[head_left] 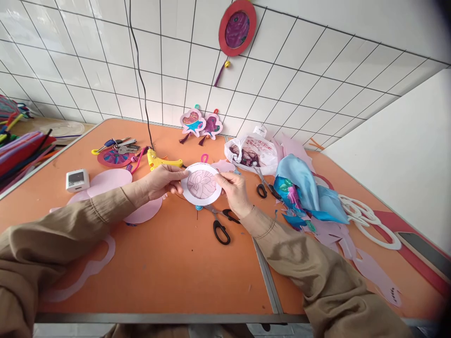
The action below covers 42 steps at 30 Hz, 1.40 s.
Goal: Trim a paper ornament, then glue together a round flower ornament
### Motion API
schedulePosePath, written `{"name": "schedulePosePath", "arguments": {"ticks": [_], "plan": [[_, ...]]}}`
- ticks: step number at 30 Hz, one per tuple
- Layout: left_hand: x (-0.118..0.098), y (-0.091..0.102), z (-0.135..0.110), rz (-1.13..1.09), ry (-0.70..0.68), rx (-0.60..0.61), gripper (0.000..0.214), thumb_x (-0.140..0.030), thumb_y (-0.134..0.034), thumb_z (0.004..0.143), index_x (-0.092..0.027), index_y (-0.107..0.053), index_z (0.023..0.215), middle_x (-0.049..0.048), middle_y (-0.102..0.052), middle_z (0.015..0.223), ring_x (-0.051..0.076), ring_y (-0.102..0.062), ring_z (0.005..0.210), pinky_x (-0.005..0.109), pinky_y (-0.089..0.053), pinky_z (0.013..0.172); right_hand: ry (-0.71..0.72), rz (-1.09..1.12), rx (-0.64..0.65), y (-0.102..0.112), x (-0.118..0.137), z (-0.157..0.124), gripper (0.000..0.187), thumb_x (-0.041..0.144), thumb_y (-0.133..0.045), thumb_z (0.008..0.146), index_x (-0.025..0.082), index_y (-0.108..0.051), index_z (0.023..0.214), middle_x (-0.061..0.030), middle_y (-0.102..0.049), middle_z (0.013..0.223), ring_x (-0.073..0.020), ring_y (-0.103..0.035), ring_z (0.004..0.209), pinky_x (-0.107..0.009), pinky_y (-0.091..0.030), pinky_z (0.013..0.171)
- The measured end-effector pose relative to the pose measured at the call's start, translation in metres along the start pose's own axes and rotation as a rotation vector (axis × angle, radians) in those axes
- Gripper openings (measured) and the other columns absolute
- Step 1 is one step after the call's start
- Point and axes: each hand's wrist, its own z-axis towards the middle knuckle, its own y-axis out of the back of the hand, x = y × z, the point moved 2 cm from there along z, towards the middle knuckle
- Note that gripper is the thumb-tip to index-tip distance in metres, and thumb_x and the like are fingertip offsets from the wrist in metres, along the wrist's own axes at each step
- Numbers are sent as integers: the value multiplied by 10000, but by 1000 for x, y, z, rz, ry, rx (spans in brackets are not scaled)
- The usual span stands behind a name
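**Orange worktop [197, 281] beneath, white-rimmed disc [201, 183] held between two hands**

White tiles back the worktop, and with the held disc as the clock's centre, a red-rimmed ornament [237, 28] with a tassel shows against them between twelve and one o'clock. Two pink ornaments [192, 123] stand near the wall at twelve, perhaps propped there to be seen.

The disc itself is raised over the middle of the worktop, its flower-lined pink centre facing the person. The left hand [160, 182] has its fingers closed on the rim at nine o'clock; the right hand [232, 192] pinches it at three. Gripping opposite edges seems meant to keep the disc steady and the flower uncovered. A blue bead [199, 207] shows below its lower edge; I cannot tell whether the two are joined.

Black-handled scissors [215, 212] lie partly behind the disc towards five o'clock, within easy reach of the right hand. A yellow glue gun [160, 162] sits at ten, probably there because its side is nearest the dark cord [139, 70] hanging down the wall. Pink paper rounds [109, 182] lie at nine. A plastic bag [260, 152] rests at two and crumpled blue fabric [306, 188] at three, apparently pushed aside to leave working space.
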Motion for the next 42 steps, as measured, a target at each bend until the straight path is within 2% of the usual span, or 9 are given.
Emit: {"name": "schedulePosePath", "arguments": {"ticks": [7, 11, 20, 23, 26, 28, 32, 37, 42], "plan": [[2, 5, 4, -8, -25, 45, 261, -170, -654, 911, -77, -690, 670, 69, -632, 447, 81, -527, 318, 124, -426, 331, 24, -9, 33, 0, -3, 0, 455, 426, -622, 861, 198, -434, 516, 57, -374, 475, -88, -359, 475, -270, -275, 495], [2, 7, 4, -10, -13, 43, 283, -165, -634, 923, -76, -683, 659, 70, -629, 443, 82, -526, 313, 125, -421, 325, 28, -20, 43, 1, -1, -1, 449, 438, -620, 864, 196, -454, 523, 55, -385, 481, -90, -368, 478, -271, -283, 497], [-3, -3, -3, 19, 12, 13, 308, -189, -668, 898, -97, -655, 603, 57, -605, 418, 73, -488, 295, 131, -372, 309, 24, -30, 28, 5, 1, -3, 449, 456, -625, 852, 195, -480, 517, 54, -377, 473, -89, -369, 473, -274, -279, 487], [-1, -3, -4, 32, -13, 20, 337, -273, -730, 854, -117, -632, 572, 26, -554, 385, 59, -434, 283, 141, -293, 292, 13, -18, 10, 6, 0, -5, 436, 456, -628, 852, 197, -490, 529, 56, -389, 469, -87, -369, 461, -271, -282, 478], [2, -1, -2, 46, -84, 76, 435, -443, -803, 766, -136, -592, 541, -17, -461, 359, 38, -369, 307, 150, -221, 314, 4, 3, -1, 6, -1, -5, 420, 451, -634, 851, 197, -509, 540, 59, -397, 470, -85, -372, 447, -269, -285, 466], [4, 0, -1, 79, -135, 119, 451, -516, -819, 721, -134, -624, 582, -44, -412, 380, 28, -334, 347, 157, -195, 345, 6, 13, -9, 6, -1, -6, 402, 442, -635, 852, 196, -531, 552, 58, -414, 482, -82, -370, 443, -267, -283, 460], [6, -2, 1, 178, -187, 128, 357, -434, -861, 670, -111, -741, 765, -49, -444, 475, 21, -289, 405, 187, -152, 385, 14, 25, -15, 6, -3, -7, 400, 424, -644, 852, 194, -531, 544, 56, -425, 488, -79, -370, 447, -266, -278, 459], [8, -6, 4, 192, -193, 86, 280, -340, -852, 621, -106, -703, 660, -19, -501, 469, 30, -309, 383, 203, -143, 383, 3, 37, -21, 5, -6, -7, 410, 431, -666, 831, 200, -522, 524, 50, -433, 484, -84, -374, 453, -271, -272, 454], [7, -8, 3, 182, -245, -6, 205, -266, -793, 650, -113, -662, 613, -28, -468, 434, 43, -336, 373, 205, -170, 368, 43, 60, -18, 3, 0, -5, 396, 417, -670, 821, 211, -515, 520, 50, -434, 479, -83, -367, 437, -276, -266, 448]]}}
